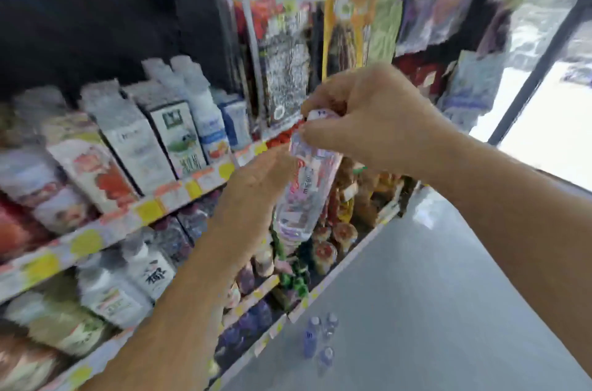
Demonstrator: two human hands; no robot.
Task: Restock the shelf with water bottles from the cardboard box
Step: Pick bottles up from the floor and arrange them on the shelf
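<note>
A: Head view. Where is the water bottle?
B: Centre of frame, tilted, cap up, in front of the shelf edge with yellow tags.
A: And the right hand?
B: Fingers curled, thumb and fingertips pinching the cap end.
A: And the left hand?
B: Against the bottle's left side; fingers blurred, so cannot tell whether they wrap it.
A: Anything else?
B: Mid left, cartons on the shelf; lower centre, three small bottles standing on the grey floor.
</note>
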